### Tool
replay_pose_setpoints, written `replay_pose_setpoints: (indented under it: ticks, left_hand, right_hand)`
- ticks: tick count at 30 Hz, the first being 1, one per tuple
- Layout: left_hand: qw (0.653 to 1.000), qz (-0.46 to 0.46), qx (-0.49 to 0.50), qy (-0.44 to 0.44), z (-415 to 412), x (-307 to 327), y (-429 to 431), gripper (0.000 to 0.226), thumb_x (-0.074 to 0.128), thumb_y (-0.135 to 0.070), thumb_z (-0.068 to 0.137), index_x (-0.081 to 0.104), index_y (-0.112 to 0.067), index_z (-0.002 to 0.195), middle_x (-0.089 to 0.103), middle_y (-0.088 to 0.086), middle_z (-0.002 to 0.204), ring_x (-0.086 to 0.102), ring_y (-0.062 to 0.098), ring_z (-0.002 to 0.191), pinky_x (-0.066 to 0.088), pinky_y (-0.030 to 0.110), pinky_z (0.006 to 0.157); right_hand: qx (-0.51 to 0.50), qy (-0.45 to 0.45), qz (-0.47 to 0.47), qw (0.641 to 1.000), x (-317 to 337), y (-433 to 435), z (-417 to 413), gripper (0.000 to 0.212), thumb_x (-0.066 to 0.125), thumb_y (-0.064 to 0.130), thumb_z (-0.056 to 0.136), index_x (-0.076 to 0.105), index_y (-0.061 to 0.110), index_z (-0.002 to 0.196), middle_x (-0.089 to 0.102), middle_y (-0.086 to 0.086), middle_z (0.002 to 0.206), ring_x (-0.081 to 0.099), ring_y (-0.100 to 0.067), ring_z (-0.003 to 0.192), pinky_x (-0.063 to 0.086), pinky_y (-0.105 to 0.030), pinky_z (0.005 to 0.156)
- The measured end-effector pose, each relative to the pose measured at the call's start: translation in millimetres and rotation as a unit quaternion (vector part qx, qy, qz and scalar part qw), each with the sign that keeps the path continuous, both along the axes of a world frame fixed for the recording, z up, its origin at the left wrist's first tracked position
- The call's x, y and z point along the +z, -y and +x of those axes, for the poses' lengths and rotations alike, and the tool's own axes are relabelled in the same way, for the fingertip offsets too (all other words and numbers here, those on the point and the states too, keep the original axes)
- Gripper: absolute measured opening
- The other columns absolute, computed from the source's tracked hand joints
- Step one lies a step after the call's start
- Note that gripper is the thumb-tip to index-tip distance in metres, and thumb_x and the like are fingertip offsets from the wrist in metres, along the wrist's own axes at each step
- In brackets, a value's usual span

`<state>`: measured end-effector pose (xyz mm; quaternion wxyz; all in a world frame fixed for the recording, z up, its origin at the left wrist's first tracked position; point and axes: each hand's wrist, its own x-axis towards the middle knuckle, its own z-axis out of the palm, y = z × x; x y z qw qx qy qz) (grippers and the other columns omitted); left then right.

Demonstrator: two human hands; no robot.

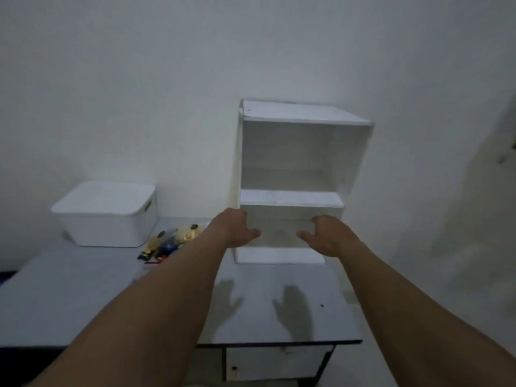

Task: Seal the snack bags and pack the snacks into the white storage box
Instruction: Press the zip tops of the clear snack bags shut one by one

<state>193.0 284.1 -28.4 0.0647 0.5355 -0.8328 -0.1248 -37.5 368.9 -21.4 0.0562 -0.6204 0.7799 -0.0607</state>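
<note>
White storage box (107,219), lid on, at the far left of the table (69,297); snack bags (170,243) lie just beside it, to its right. My left hand (237,230) and right hand (328,237) hover before the lower compartment of the white shelf unit (293,152), thumbs spread inward, holding nothing; contact with the shelf cannot be told.

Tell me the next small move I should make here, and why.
Probably swing the left hand over to the snack bags. It and the right hand hover empty in front of the white shelf, while the bags lie untouched beside the white storage box, whose lid is on.
</note>
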Motion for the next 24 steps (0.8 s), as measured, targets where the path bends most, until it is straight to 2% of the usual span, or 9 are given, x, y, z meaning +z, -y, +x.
replay_pose_setpoints:
  ticks: [5,11,18,24]
  left_hand:
    - [0.999,0.005,0.032,0.003,90.4,-6.9,37.7,0.078,0.056,-0.062,0.086,0.046,-0.008,0.141,0.053,0.013,0.141,0.048,0.028,0.129,0.042,0.039,0.104]
    - [0.998,0.023,0.064,0.007,168.8,-21.4,79.3,0.079,0.055,-0.060,0.088,0.041,-0.007,0.145,0.045,0.014,0.147,0.042,0.028,0.134,0.040,0.038,0.106]
    - [0.995,0.036,0.091,0.000,208.3,-49.2,146.9,0.079,0.057,-0.059,0.088,0.039,-0.009,0.146,0.044,0.013,0.149,0.043,0.027,0.135,0.039,0.038,0.106]
    - [0.992,0.070,0.109,0.008,222.4,-84.9,217.0,0.088,0.056,-0.063,0.086,0.027,-0.013,0.153,0.030,0.009,0.158,0.029,0.025,0.145,0.028,0.037,0.115]
  right_hand:
    - [0.025,0.014,-0.018,0.999,-0.4,53.6,82.7,0.069,0.051,0.061,0.089,0.054,0.006,0.131,0.056,-0.013,0.137,0.052,-0.031,0.124,0.045,-0.042,0.101]
    - [0.066,0.024,0.017,0.997,-20.0,106.5,162.2,0.067,0.049,0.058,0.093,0.051,0.005,0.134,0.052,-0.014,0.140,0.050,-0.031,0.126,0.044,-0.041,0.100]
    - [0.111,0.030,0.031,0.993,-49.8,188.6,210.3,0.067,0.047,0.057,0.094,0.044,0.007,0.139,0.050,-0.014,0.140,0.050,-0.030,0.125,0.044,-0.040,0.099]
    - [0.139,0.048,0.057,0.987,-93.0,271.3,229.5,0.068,0.044,0.054,0.097,0.037,0.007,0.146,0.043,-0.014,0.148,0.043,-0.030,0.133,0.039,-0.039,0.106]
